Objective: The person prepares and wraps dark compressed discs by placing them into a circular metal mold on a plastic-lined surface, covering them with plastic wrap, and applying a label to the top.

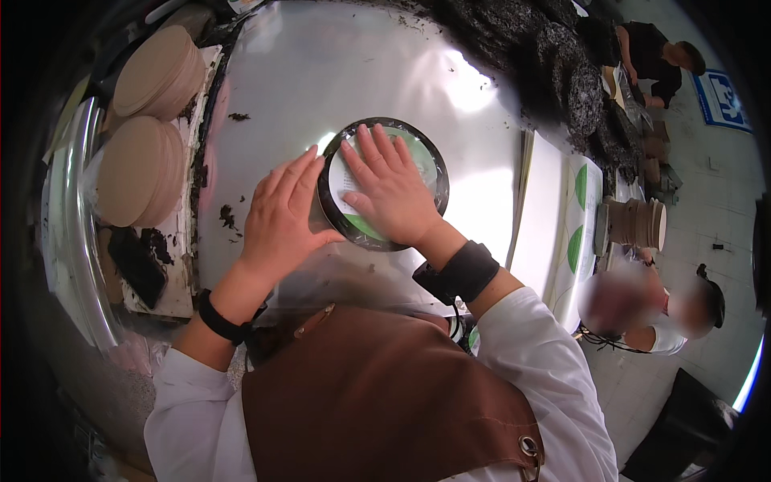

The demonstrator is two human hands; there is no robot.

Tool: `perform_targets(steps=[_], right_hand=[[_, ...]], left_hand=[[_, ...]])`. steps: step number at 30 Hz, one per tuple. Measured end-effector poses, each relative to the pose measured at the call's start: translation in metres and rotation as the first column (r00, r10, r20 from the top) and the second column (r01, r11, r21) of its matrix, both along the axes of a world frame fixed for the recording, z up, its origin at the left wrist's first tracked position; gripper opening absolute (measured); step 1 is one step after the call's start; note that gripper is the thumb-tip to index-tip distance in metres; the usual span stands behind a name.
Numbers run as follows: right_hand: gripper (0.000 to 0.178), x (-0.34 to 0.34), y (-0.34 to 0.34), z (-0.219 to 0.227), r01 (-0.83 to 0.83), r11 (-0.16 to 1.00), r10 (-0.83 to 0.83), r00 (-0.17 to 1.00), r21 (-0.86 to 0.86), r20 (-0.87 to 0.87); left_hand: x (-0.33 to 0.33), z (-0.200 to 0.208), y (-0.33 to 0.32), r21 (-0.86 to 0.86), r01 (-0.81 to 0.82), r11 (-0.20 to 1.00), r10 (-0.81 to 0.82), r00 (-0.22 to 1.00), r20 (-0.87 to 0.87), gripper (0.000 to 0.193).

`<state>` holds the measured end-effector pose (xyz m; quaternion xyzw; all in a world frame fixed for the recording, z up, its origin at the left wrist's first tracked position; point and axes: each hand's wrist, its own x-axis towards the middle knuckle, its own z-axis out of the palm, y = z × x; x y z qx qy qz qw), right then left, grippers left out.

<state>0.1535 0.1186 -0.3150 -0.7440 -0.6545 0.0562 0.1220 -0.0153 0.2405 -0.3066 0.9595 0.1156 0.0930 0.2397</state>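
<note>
Head view: clock positions read from the centre of the round black-rimmed item.
Round black-rimmed item [442, 193]: flat on the glossy silvery counter [281, 80], ahead of the brown apron [377, 386]; white-and-green disc [422, 153] within the rim, partly covered.
Right hand [392, 191]: palm down on the disc, fingers spread wide, grasping nothing; fingertips toward 11 and 12, thumb toward 9, wrist between 4 and 5.
Left hand [281, 210]: at 9, beside the rim; fingers together, thumb held wide of them. Fingertips near 10, thumb tip between 7 and 8; rim contact cannot be told.
Wrists: black band [222, 318] on left, bulkier black strap [459, 273] on right.
Tan disc stacks: one at 10 [157, 74], one at 9 [136, 173], well apart from the item.
Dark crumbs [227, 216]: at 9, on the counter; more at 10.
Dark shredded heap [546, 64]: 1 to 2.
White sheets with green shapes [542, 201]: 3.
Co-workers: one at 2 [652, 64], one at 4 [658, 317].
</note>
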Motion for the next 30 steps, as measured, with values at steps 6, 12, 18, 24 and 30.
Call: perform_targets(steps=[6, 12, 18, 24, 30], right_hand=[[0.068, -0.018, -0.002, 0.011, -0.119, 0.993, 0.118, 0.990, -0.010, -0.073], [0.065, 0.005, -0.022, 0.009, -0.088, 0.996, 0.091, 0.990, -0.033, 0.112], [0.063, 0.028, -0.049, 0.034, 0.031, 0.993, -0.006, 0.978, 0.114, -0.209], [0.060, 0.069, -0.138, 0.071, 0.417, 0.898, -0.290, 0.802, 0.140, -0.522], [0.054, 0.062, -0.186, 0.017, 0.432, 0.838, -0.508, 0.841, -0.333, -0.189]], left_hand=[[0.003, -0.006, 0.000, -0.240, -0.223, 0.945, 0.203, 0.973, -0.107, 0.116], [0.013, 0.013, 0.022, -0.554, -0.040, 0.832, 0.111, 0.989, 0.096, 0.084], [0.052, 0.017, 0.020, -0.603, -0.222, 0.766, 0.423, 0.880, 0.214, 0.067], [0.066, 0.010, -0.023, -0.800, -0.179, 0.573, 0.374, 0.925, 0.061, 0.054], [0.051, 0.171, -0.133, -0.630, 0.659, 0.411, -0.322, 0.752, 0.575, 0.060]])
